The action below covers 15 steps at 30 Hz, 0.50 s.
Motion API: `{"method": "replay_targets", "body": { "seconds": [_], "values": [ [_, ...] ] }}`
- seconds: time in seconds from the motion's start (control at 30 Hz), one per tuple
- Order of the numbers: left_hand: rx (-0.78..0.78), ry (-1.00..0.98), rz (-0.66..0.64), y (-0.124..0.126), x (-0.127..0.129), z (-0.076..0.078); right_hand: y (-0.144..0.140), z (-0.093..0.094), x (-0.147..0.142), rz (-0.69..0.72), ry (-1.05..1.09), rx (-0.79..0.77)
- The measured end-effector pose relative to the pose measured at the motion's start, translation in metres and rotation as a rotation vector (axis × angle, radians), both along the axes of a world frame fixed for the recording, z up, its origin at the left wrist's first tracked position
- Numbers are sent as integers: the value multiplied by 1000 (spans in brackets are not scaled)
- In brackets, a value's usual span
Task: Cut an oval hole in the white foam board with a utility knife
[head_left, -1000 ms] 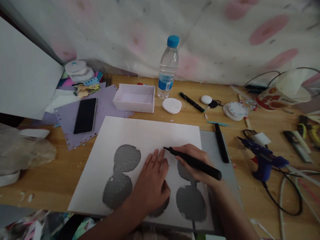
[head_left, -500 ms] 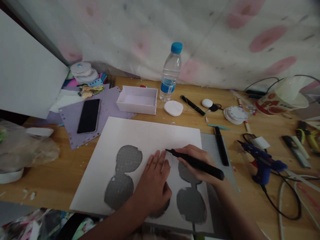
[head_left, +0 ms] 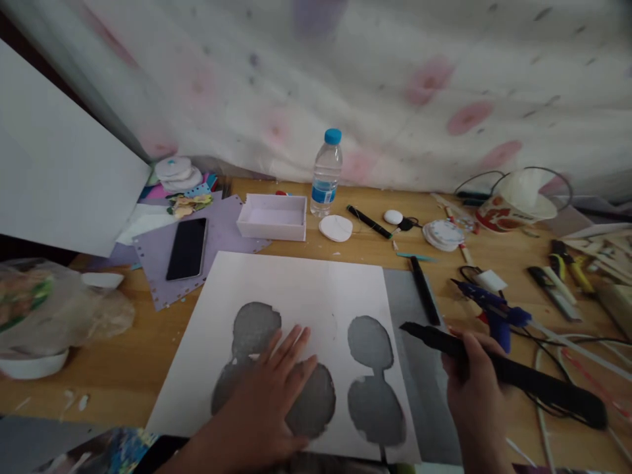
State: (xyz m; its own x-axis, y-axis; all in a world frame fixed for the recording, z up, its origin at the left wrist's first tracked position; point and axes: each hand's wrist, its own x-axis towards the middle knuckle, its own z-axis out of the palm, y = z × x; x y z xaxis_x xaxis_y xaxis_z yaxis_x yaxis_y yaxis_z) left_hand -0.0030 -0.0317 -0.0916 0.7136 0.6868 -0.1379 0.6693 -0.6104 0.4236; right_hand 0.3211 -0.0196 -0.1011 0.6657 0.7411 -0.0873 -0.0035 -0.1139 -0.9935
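My left hand point(head_left: 269, 388) lies spread on a white board point(head_left: 301, 283), its fingers apart and nothing in them. Through several rounded openings in the board a grey cutting mat point(head_left: 424, 382) shows; the hand covers part of the left and middle ones. Beyond the board's right edge, my right hand point(head_left: 476, 382) is closed around a long black pen-shaped tool point(head_left: 538, 382). Its dark tip points left, apart from the board; the tip's exact kind is unclear. Faint curved marks show on the board left of the right-hand opening. A flat black stick-like piece point(head_left: 424, 289) rests on the mat.
Along the back stand a white box point(head_left: 274, 220) and a water bottle point(head_left: 326, 178). A phone point(head_left: 186, 249) lies on purple paper at left. To the right are a blue glue gun point(head_left: 494, 309) with cables, a cutter point(head_left: 550, 293) and a paper tub point(head_left: 513, 207).
My right hand has lifted the black tool off the board and carried it right, past its edge. The left hand has slid down and left, uncovering part of the board. The view has shifted.
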Motion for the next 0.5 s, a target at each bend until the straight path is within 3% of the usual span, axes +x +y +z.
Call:
{"method": "replay_targets", "body": {
  "seconds": [0.17,0.27,0.37,0.5],
  "values": [
    [2,255,-20,-33,-37,-25,-10,-9,-8,-62,152,97],
    [210,210,-71,-42,-42,-29,-11,-5,-12,-43,267,78],
    [473,53,-99,-41,-44,-4,-16,5,-14,-60,331,77],
    [626,-99,4,-24,-52,63,-26,11,-7,-82,365,169]
  ]
}}
